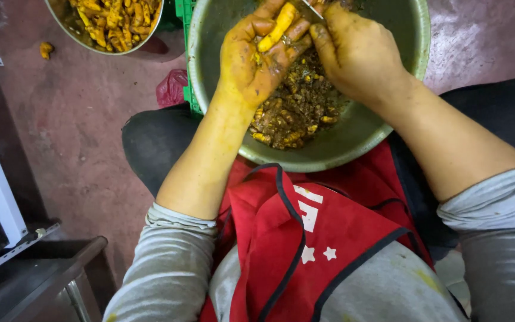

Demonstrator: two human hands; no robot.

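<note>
Gripping a peeled root (pixel 276 27) over the bowl (pixel 412 89), the left hand (pixel 251 59) is curled round it; a blade (pixel 310 9) is clenched by the right hand (pixel 356 50). Firm, probably slippery, the root is best held mid-length.

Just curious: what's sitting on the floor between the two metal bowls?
The head view shows a green crate edge between the small bowl and big bowl.

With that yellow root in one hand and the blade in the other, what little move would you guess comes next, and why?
Probably another short scrape of the knife along the yellow root. The left hand grips the root over the metal bowl, the right hand holds the blade at its upper end, and brown peelings lie heaped below.
</note>
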